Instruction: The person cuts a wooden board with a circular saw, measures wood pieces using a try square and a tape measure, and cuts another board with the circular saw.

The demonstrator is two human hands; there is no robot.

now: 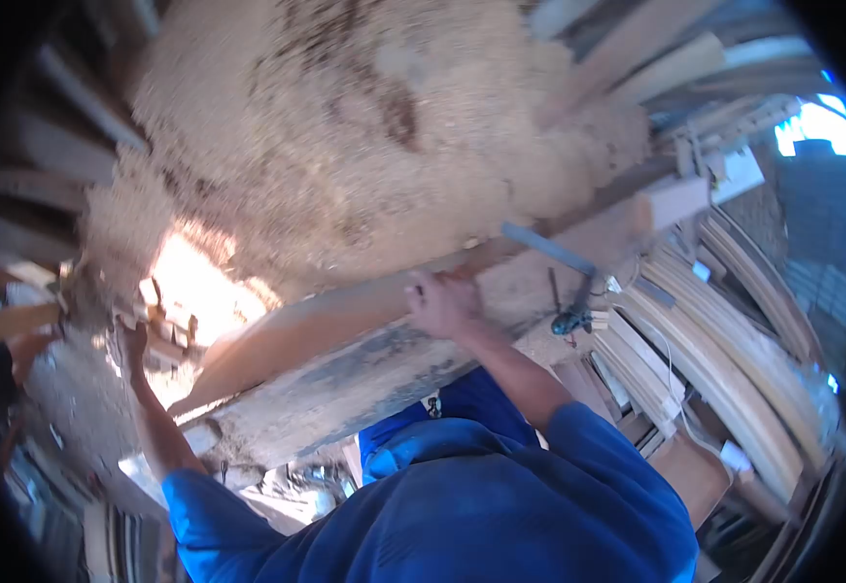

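A long curved wooden board (345,309) lies across a thick, weathered beam (296,413) in front of my body. My right hand (445,305) grips the board's upper edge near its middle, fingers curled over it. At the far left, my left arm is stretched out past the board's end. My left hand (129,342) is closed beside some small wooden pieces (168,335), by a patch of glaring sunlight; what it holds is blurred. A grey bar (547,247) stands by the beam, right of my right hand.
Sawdust (345,146) covers the ground beyond the board. Curved wooden pieces (724,360) are stacked at the right, near a dark teal tool (569,323). More planks (53,146) lie at the upper left. Another person's arm (29,352) shows at the left edge.
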